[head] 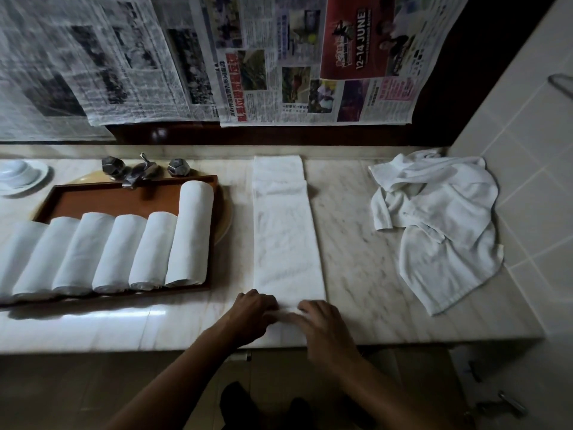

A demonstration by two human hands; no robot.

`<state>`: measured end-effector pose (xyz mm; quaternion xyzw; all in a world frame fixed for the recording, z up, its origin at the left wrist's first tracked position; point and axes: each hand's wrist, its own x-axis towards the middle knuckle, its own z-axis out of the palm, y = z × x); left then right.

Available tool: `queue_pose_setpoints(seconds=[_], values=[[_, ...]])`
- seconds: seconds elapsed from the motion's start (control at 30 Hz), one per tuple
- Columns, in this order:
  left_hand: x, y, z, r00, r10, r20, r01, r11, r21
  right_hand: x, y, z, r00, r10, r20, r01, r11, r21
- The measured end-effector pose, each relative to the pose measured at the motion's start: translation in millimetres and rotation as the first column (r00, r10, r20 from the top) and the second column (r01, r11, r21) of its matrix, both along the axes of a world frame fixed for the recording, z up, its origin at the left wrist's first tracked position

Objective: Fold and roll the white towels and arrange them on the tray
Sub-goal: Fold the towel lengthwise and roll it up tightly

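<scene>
A: Fingers?
B: Left hand (254, 311) fingers curled on the near end of the folded towel (286, 237). Right hand (325, 327) fingers lie on the same end, blurred, can't tell the grip.
A: Towel position?
B: Flat strip on the counter (350, 243), running away from the fingers. Six rolled towels (117, 249) on the tray (124, 201), left of the fingers. Crumpled towels (440, 218) well right.

The tray (124, 198) sits at left, rolls (155, 249) side by side in it, tap (139, 172) behind. A towel (285, 237) lies mid-frame, left hand (252, 311) and right hand (324, 325) on its lower end. A heap (440, 225) lies right.
</scene>
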<state>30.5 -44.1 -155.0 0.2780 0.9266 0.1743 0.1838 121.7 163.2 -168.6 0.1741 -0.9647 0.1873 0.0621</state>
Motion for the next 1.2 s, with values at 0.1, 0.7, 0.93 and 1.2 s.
queue_pose_setpoints(seconds=[0.1, 0.7, 0.93, 1.2], values=[[-6, -3, 3, 0.977, 0.125, 0.173, -0.146, 0.983, 0.113, 13, -3, -13, 0.998, -0.026, 0.049, 0.02, 0.992, 0.128], [49, -6, -44, 0.944, -0.001, -0.331, -0.018, 0.998, -0.055, -21, 7, -24, 0.997, 0.034, 0.063, -0.048, 0.972, 0.231], [46, -22, -41, 0.954, -0.12, -0.275, 0.094, 0.99, -0.105, -16, 25, -15, 0.986, 0.135, 0.095, -0.14, 0.989, 0.048], [48, -29, -26, 0.992, 0.028, -0.122, -0.001, 0.976, 0.216, -11, 42, -15, 0.95, 0.062, 0.305, -0.004, 0.982, -0.188]])
